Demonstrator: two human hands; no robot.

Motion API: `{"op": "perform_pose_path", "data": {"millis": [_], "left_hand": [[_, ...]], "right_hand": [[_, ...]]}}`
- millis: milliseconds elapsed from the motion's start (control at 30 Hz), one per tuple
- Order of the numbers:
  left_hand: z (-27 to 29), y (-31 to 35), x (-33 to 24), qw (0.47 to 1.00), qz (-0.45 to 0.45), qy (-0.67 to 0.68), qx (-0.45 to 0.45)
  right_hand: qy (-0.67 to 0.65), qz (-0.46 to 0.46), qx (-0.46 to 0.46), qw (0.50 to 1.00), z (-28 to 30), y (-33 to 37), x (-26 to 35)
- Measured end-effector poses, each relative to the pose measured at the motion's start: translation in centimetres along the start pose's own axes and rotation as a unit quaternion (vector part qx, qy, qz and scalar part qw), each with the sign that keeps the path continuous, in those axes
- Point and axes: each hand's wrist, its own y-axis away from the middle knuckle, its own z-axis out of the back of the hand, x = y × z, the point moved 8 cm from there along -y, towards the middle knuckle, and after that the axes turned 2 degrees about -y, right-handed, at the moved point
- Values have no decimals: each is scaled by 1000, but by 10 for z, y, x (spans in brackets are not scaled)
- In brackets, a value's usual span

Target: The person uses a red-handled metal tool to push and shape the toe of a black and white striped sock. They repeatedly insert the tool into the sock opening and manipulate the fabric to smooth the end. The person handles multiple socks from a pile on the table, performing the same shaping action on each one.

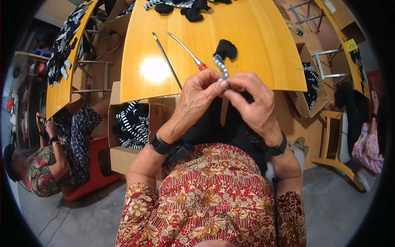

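A narrow grey-and-white striped fabric tube with a plump black end lies at the near part of the yellow wooden table. My left hand pinches the near end of the tube between thumb and forefinger. Close against it, my right hand has its thumb and fingers pinched on the same end, just over the table's edge. The fingers hide the exact tip. Left of the tube rests a tool with a red handle and long metal shaft. Beside that lies a dark rod with a yellow-marked tip.
Black and striped fabric pieces are heaped at the table's far edge. Cardboard boxes of striped pieces stand below left and right. A co-worker sits at left on a red chair; another person is at far right.
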Motion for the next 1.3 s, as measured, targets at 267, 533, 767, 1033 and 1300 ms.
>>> {"op": "perform_pose_path", "data": {"millis": [267, 533, 767, 1033, 1300], "left_hand": [[-5, 3, -1, 999, 20, 23, 16], [-7, 8, 0, 1000, -12, -20, -1], [0, 10, -3, 996, -34, -75, -23], [0, 9, -9, 994, -42, -94, -34], [2, 6, -7, 990, -62, -124, -24]], "right_hand": [[-101, -158, -28, 982, -3, 19, -31], [-267, -291, -24, 918, -12, 27, -52], [-304, -313, 15, 899, -24, 28, -61], [-189, -262, 36, 946, -18, 20, -39], [-228, -302, 5, 926, -7, 21, -54]]}}
